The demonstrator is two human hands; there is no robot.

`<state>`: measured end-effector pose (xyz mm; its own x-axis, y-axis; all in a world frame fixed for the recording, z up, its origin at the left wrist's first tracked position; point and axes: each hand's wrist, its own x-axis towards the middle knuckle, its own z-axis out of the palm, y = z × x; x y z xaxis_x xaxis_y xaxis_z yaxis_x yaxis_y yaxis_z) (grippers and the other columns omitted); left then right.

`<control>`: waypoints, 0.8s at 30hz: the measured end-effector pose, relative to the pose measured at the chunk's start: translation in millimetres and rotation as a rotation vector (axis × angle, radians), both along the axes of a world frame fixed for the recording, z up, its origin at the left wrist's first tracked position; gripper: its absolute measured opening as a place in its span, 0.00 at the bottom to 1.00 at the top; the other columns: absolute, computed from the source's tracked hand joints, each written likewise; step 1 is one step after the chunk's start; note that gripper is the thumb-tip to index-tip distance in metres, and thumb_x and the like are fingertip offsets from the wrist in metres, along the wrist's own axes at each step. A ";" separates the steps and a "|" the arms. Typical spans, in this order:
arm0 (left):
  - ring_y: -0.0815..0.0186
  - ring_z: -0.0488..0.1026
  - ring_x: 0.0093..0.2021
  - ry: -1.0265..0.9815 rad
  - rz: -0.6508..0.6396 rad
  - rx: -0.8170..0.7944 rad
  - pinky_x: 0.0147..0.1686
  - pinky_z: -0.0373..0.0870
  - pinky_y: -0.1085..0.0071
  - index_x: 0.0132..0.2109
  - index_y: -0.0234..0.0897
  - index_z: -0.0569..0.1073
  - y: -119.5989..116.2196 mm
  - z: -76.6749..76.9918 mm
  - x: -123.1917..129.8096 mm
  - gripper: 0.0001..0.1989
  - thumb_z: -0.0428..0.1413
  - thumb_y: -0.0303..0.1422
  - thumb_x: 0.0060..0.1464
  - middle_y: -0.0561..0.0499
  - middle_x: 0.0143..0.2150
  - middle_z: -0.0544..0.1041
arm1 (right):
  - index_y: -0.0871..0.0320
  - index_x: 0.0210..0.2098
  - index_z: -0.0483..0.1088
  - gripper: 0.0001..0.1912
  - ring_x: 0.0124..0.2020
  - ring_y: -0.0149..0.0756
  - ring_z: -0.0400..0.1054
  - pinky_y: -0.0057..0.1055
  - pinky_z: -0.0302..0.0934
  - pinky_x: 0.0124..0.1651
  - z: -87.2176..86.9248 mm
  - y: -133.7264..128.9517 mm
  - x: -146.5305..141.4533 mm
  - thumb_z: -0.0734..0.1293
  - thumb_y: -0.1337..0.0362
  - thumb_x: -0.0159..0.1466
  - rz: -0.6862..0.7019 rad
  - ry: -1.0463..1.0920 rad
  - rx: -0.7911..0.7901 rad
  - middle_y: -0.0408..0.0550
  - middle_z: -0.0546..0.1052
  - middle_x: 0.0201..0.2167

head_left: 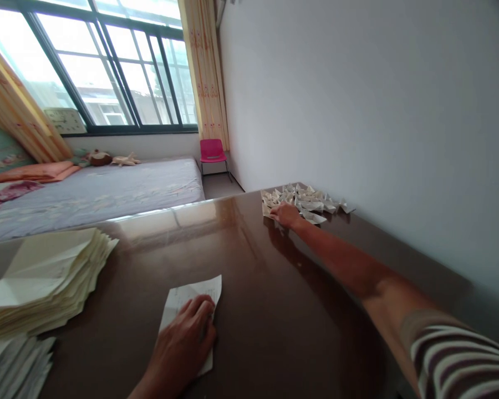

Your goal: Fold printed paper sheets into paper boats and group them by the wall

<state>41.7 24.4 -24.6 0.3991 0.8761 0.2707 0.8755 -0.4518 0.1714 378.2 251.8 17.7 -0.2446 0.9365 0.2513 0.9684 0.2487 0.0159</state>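
Note:
A white sheet of paper (185, 293) with faint print lies on the brown table, in the lower middle of the view. My left hand (187, 338) rests on it with curled fingers, closed at its right edge. Far across the table, my right arm is stretched out to a cluster of folded paper boats (311, 205). There my right hand (286, 214) has its fingers closed on a folded paper boat (266, 210) at the cluster's left front. The fingertips partly cover that piece.
A thick stack of cream paper (45, 277) stands on the left of the table (249, 310), with a second pile of paper (16, 368) in front of it. A wall (357, 111) borders the right side. Beyond are a bed (149, 180) and a pink chair (212, 151).

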 end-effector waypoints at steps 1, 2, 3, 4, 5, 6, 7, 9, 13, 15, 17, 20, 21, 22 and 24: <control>0.61 0.72 0.47 0.002 -0.005 -0.008 0.42 0.71 0.65 0.41 0.43 0.68 0.1 0.4 -0.3 0.09 0.44 0.29 0.58 0.52 0.46 0.73 | 0.58 0.35 0.78 0.15 0.41 0.42 0.70 0.33 0.60 0.44 -2.0 7.9 -2.3 0.62 0.57 0.65 -0.033 -0.011 -0.010 0.54 0.79 0.34; 0.61 0.72 0.47 0.002 -0.004 -0.013 0.42 0.71 0.66 0.41 0.43 0.68 0.2 0.6 -0.4 0.09 0.44 0.29 0.58 0.52 0.46 0.73 | 0.58 0.34 0.78 0.14 0.42 0.43 0.70 0.34 0.60 0.44 -4.1 14.3 -2.7 0.63 0.58 0.64 -0.063 -0.020 -0.016 0.55 0.79 0.34; 0.61 0.72 0.46 0.003 0.000 -0.015 0.42 0.71 0.66 0.41 0.43 0.67 0.4 0.6 -0.6 0.09 0.44 0.28 0.58 0.51 0.46 0.73 | 0.59 0.34 0.78 0.14 0.43 0.45 0.70 0.35 0.60 0.44 -6.3 18.8 -2.0 0.64 0.58 0.64 -0.089 -0.026 -0.018 0.56 0.79 0.35; 0.61 0.72 0.46 0.005 0.005 -0.017 0.42 0.71 0.65 0.41 0.43 0.67 0.7 0.4 -0.8 0.09 0.44 0.28 0.58 0.51 0.46 0.73 | 0.59 0.34 0.78 0.14 0.45 0.46 0.69 0.36 0.60 0.45 -8.2 21.6 -0.7 0.64 0.57 0.63 -0.110 -0.030 -0.015 0.57 0.79 0.36; 0.62 0.72 0.46 0.010 0.003 -0.019 0.42 0.71 0.66 0.41 0.43 0.67 1.2 -0.3 -1.2 0.10 0.43 0.28 0.58 0.51 0.46 0.73 | 0.58 0.34 0.78 0.15 0.46 0.47 0.68 0.36 0.60 0.46 -9.8 22.6 0.8 0.64 0.56 0.63 -0.123 -0.031 -0.009 0.57 0.79 0.38; 0.62 0.73 0.46 0.016 -0.001 -0.019 0.41 0.71 0.66 0.41 0.43 0.67 1.7 -1.3 -1.9 0.10 0.43 0.28 0.58 0.51 0.46 0.73 | 0.57 0.35 0.78 0.15 0.48 0.47 0.68 0.37 0.60 0.47 -10.8 22.1 2.3 0.64 0.54 0.63 -0.131 -0.028 0.000 0.56 0.79 0.40; 0.62 0.73 0.46 0.022 -0.010 -0.015 0.41 0.71 0.66 0.41 0.43 0.67 2.3 -2.7 -2.9 0.10 0.44 0.29 0.58 0.51 0.46 0.73 | 0.56 0.37 0.78 0.16 0.49 0.48 0.67 0.37 0.60 0.48 -11.1 20.3 3.9 0.64 0.52 0.63 -0.132 -0.021 0.012 0.55 0.79 0.41; 0.62 0.73 0.47 0.028 -0.017 0.015 0.40 0.72 0.67 0.42 0.44 0.68 4.0 -6.5 -5.6 0.10 0.44 0.29 0.58 0.52 0.47 0.73 | 0.53 0.41 0.77 0.19 0.51 0.46 0.65 0.36 0.59 0.49 -9.4 14.0 9.3 0.63 0.48 0.62 -0.127 -0.001 0.049 0.51 0.77 0.46; 0.64 0.75 0.44 0.029 -0.043 0.094 0.39 0.73 0.69 0.42 0.45 0.68 8.6 -14.2 -12.0 0.09 0.46 0.30 0.57 0.53 0.47 0.74 | 0.49 0.51 0.71 0.20 0.53 0.40 0.64 0.31 0.57 0.54 1.5 -3.5 51.3 0.58 0.49 0.66 -0.189 0.054 0.172 0.44 0.73 0.53; 0.66 0.75 0.43 0.025 -0.055 0.129 0.37 0.73 0.71 0.42 0.46 0.69 10.5 -15.8 -14.0 0.09 0.47 0.31 0.56 0.54 0.47 0.75 | 0.51 0.53 0.69 0.20 0.52 0.39 0.65 0.31 0.58 0.53 5.9 -14.8 93.9 0.54 0.52 0.69 -0.319 0.088 0.228 0.47 0.71 0.54; 0.66 0.76 0.42 0.022 -0.070 0.172 0.35 0.73 0.73 0.42 0.46 0.69 11.4 -15.6 -15.0 0.09 0.48 0.32 0.56 0.54 0.46 0.76 | 0.57 0.56 0.65 0.21 0.50 0.42 0.67 0.35 0.60 0.49 5.1 -26.9 144.6 0.52 0.57 0.70 -0.509 0.121 0.270 0.56 0.67 0.56; 0.67 0.77 0.39 0.033 -0.091 0.238 0.32 0.74 0.74 0.43 0.46 0.69 12.1 -13.9 -15.4 0.09 0.49 0.33 0.54 0.55 0.45 0.77 | 0.66 0.59 0.61 0.24 0.46 0.49 0.69 0.40 0.63 0.42 -9.5 -40.0 213.9 0.56 0.60 0.67 -0.743 0.150 0.260 0.68 0.64 0.55; 0.67 0.77 0.39 0.040 -0.094 0.258 0.31 0.74 0.74 0.43 0.46 0.69 12.4 -13.8 -15.7 0.09 0.50 0.33 0.54 0.55 0.45 0.77 | 0.67 0.57 0.62 0.25 0.44 0.49 0.70 0.39 0.63 0.41 -16.9 -41.5 231.4 0.59 0.58 0.65 -0.778 0.155 0.232 0.69 0.66 0.53; 0.67 0.77 0.39 0.049 -0.095 0.275 0.31 0.74 0.74 0.44 0.46 0.68 12.8 -14.1 -16.3 0.10 0.50 0.33 0.54 0.55 0.45 0.77 | 0.67 0.55 0.65 0.25 0.42 0.48 0.71 0.37 0.63 0.40 -24.7 -41.2 245.7 0.62 0.58 0.64 -0.786 0.156 0.202 0.67 0.68 0.51; 0.67 0.78 0.39 0.067 -0.097 0.299 0.31 0.75 0.75 0.44 0.46 0.68 14.0 -16.1 -18.1 0.10 0.50 0.33 0.53 0.55 0.45 0.77 | 0.62 0.51 0.70 0.20 0.43 0.43 0.71 0.33 0.62 0.41 -38.4 -35.7 265.9 0.65 0.59 0.61 -0.757 0.147 0.145 0.61 0.71 0.49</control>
<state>23.5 38.3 -40.7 0.5028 0.7184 0.4807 0.8306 -0.5556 -0.0383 644.1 216.1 -20.7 0.4928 0.7903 0.3640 0.8681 -0.4750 -0.1440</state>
